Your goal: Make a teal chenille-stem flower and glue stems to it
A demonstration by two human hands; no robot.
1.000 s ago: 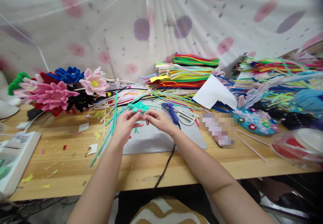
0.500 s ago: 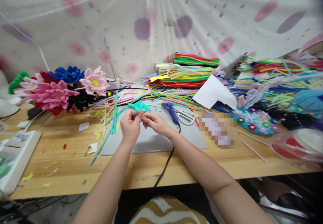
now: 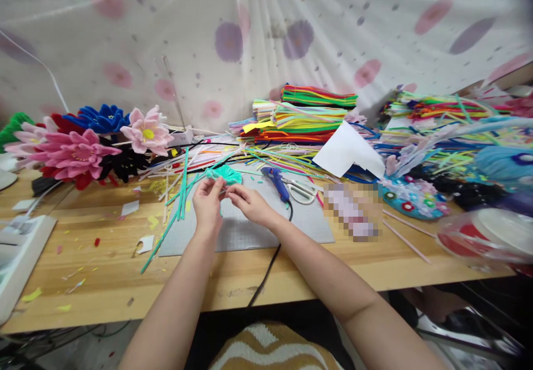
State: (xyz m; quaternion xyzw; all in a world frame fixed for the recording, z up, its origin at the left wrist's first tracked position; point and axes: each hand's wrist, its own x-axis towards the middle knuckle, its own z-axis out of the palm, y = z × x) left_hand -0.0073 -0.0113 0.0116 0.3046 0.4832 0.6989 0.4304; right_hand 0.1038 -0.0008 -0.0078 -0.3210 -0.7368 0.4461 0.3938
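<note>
The green fuzzy piece (image 3: 230,175) is pinched in the left hand (image 3: 207,202). It has a bunched, fan-like shape, but green fuzzy sticks (image 3: 184,186) lie loose left of the hands. The right hand (image 3: 250,205) is close by, fingertips together; they hide whether it holds anything. Its underside is hidden too.

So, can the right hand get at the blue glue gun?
Probably yes: the blue glue gun lies close by on the grey mat, nothing seen covering it, though the right hand is pinched beside the teal piece.
</note>
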